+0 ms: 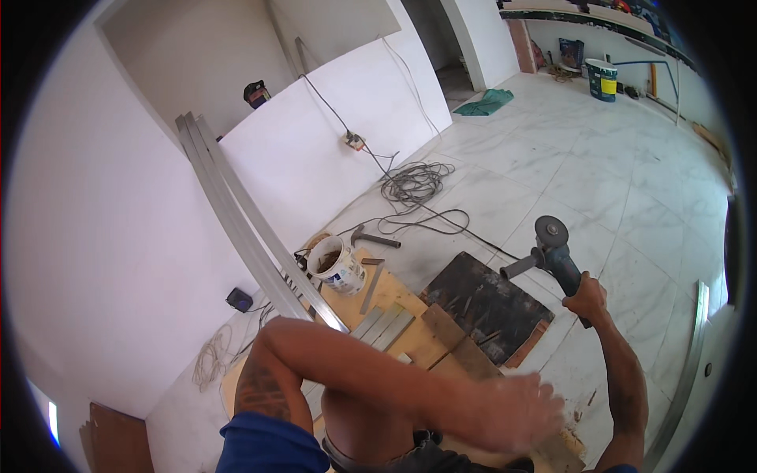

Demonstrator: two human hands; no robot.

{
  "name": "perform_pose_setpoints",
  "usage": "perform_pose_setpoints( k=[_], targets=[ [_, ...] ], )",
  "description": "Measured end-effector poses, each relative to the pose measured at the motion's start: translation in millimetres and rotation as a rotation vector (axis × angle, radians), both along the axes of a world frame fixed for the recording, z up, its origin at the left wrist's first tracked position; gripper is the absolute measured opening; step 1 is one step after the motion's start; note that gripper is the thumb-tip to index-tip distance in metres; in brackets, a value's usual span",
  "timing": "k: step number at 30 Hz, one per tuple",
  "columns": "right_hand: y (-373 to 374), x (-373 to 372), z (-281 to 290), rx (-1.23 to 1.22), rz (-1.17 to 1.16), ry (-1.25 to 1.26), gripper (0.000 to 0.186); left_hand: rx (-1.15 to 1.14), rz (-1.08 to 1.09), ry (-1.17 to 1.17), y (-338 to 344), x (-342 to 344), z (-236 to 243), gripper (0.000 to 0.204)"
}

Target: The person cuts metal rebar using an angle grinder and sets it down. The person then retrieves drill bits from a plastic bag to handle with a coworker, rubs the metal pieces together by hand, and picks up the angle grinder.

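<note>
The right hand (587, 299) of a person in a blue-sleeved top wraps its fingers around the body of an angle grinder (564, 272), held out on the right over the marble-patterned tile floor (654, 236). The tool's round disc (552, 231) points to the far side, its side handle (517, 269) juts left, and a dark slab (467, 277) strewn with small scraps lies just left of it. The left hand (520, 414) reaches across, nearer and lower, so blurred that an onlooker cannot tell how far it is open or whether it grips anything. On the left, a white bucket (347, 274) stands on a pale wooden board (400, 277), with a metal square (373, 288) beside it and a hammer (377, 237) just beyond. Long metal profiles (236, 225) slant up toward a white half wall (315, 150); farther back lie a coiled dark cable (415, 183) and a green cloth (487, 102).
</note>
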State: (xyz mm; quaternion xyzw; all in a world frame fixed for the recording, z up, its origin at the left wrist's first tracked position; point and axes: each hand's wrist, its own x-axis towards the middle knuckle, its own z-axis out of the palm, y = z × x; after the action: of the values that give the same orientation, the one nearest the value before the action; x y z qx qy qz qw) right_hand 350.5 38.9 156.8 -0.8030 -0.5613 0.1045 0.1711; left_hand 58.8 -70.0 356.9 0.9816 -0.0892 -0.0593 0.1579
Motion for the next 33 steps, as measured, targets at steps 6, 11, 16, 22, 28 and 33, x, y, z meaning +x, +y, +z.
perform_pose_setpoints(
  k=[6,11,16,22,28,33],
  targets=[
    [-4.4,20.0,-20.8,-0.045,-0.014,-0.049,0.057,-0.040,-0.016,0.123,-20.4,-16.1,-16.4,0.030],
    [-11.9,35.0,-32.8,-0.078,-0.055,-0.073,0.056,0.152,-0.018,0.214,-15.9,-24.2,-25.0,0.035],
    [-14.6,52.0,-47.7,-0.104,-0.111,-0.056,0.056,0.068,0.048,0.215,-18.4,-25.2,-26.7,0.031],
    [-17.2,66.1,-69.6,-0.093,-0.171,-0.004,0.053,0.081,0.075,0.151,-17.2,-29.9,-34.4,0.027],
    [-15.8,68.5,-79.7,-0.103,-0.189,0.000,0.049,0.016,0.093,0.282,-13.0,-31.1,-26.7,0.028],
    [-13.6,74.6,-91.5,-0.078,-0.183,0.001,0.048,0.039,0.087,0.224,-14.8,-38.4,-28.5,0.027]
  ],
)
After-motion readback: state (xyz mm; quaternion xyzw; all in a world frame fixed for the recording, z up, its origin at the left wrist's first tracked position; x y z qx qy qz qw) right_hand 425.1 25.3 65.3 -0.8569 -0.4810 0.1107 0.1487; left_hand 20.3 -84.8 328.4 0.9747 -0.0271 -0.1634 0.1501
